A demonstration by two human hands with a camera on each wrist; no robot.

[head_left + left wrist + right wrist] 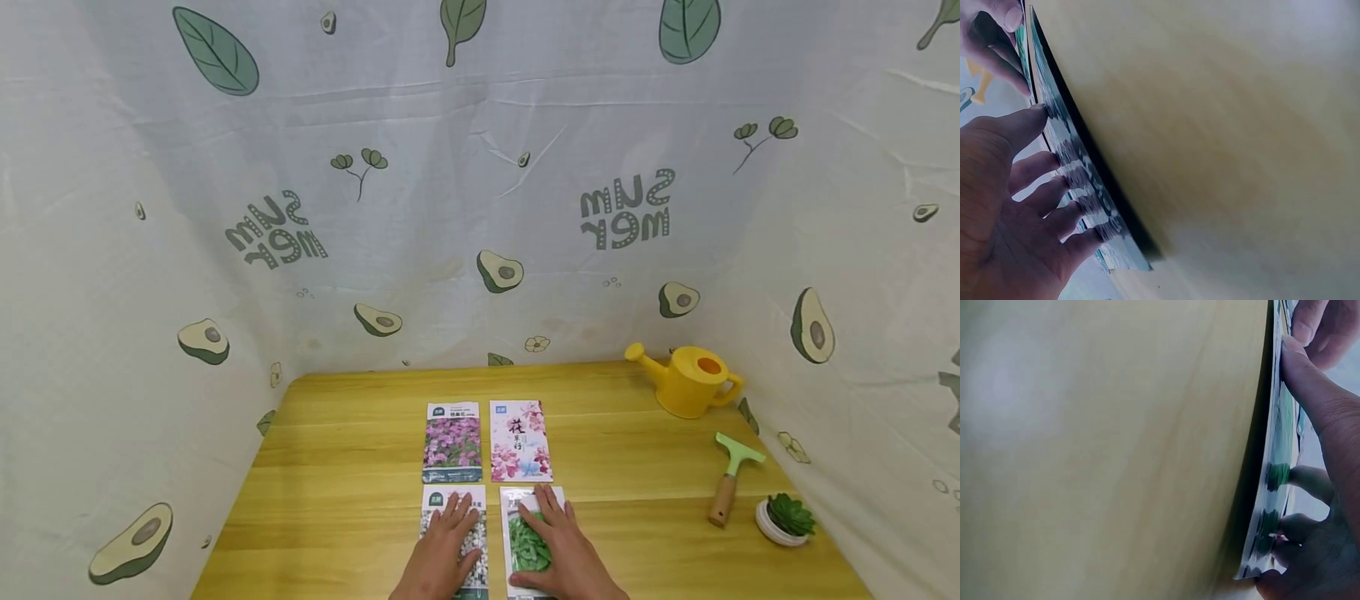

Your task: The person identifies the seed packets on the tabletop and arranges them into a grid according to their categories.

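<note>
Two seed packets lie side by side at the front of the table, each under a hand. My left hand (441, 554) rests with spread, straight fingers on a packet with small white flowers (474, 543). In the left wrist view, the fingertips touch the packet's face. On the green-leaf packet (529, 546), my right hand (558, 550) lies with fingers extended and thumb out to the left. The right wrist view shows its fingertips on the glossy front. Just behind are a purple-flower packet (452, 442) and a pink-blossom packet (521, 442), both flat.
A yellow watering can (688, 383) stands at the back right of the wooden table (330, 483). In front of it lies a green-headed hand tool (729, 479) with a wooden handle, near a small potted succulent (785, 518). A printed cloth (420, 225) surrounds the table.
</note>
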